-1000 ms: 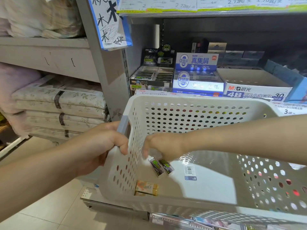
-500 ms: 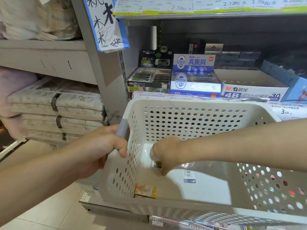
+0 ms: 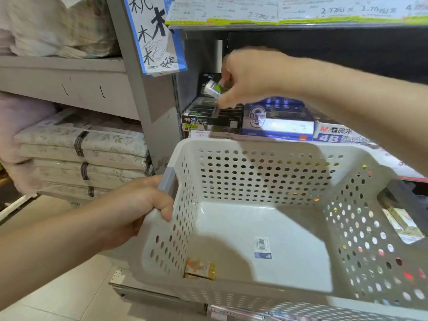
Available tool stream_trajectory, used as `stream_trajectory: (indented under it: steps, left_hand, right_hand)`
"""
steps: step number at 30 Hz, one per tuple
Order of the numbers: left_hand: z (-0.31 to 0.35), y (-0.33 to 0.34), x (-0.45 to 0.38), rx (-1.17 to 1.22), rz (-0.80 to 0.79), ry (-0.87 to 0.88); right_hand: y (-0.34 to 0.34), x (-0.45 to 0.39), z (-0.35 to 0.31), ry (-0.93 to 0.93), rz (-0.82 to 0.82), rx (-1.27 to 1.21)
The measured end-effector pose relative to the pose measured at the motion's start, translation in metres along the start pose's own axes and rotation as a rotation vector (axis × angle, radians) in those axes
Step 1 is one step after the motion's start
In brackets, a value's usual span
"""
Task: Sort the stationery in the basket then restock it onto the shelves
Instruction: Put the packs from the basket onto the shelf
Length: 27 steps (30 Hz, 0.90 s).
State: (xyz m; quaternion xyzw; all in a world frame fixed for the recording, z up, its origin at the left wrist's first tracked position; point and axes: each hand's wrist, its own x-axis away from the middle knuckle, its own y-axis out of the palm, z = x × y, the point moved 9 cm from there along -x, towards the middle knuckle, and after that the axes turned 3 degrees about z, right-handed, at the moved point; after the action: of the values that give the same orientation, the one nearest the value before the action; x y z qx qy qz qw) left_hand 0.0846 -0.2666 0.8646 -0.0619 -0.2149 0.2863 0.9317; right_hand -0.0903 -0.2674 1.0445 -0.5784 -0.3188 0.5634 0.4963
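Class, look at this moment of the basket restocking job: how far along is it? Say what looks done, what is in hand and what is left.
Done: the white basket is nearly empty. In hand: the right hand pinches small green-and-white erasers above the black display box on the shelf, while the left hand grips the basket's grey handle. Left: the orange pack lies in the basket's near corner, not yet shelved.

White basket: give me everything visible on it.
The white basket looks like moulded plastic, with walls perforated by round holes, a solid floor and a grey handle. It is tilted towards the camera in front of the shelf. The left hand grips the handle, fingers curled over the rim. Inside, a barcode sticker is stuck to the floor and a small orange-yellow pack lies in the near-left corner.
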Motion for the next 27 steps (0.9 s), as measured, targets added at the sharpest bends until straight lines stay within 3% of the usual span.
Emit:
stream_trajectory:
  steps: [4,18,21,27]
  left_hand:
    - [0.003,-0.002,-0.003,0.013,0.021,-0.004]
    - [0.001,-0.009,-0.004,0.026,0.027,-0.014]
    - [0.001,-0.009,-0.004,0.022,0.015,0.001]
    - [0.003,-0.005,-0.005,0.035,-0.001,0.005]
  right_hand:
    - [0.041,-0.045,0.024,0.076,-0.170,-0.006]
    - [0.111,-0.093,0.032,0.230,-0.388,-0.721]
    - [0.112,-0.089,0.027,0.189,-0.442,-0.773]
    - [0.110,-0.079,0.032,0.203,-0.339,-0.914]
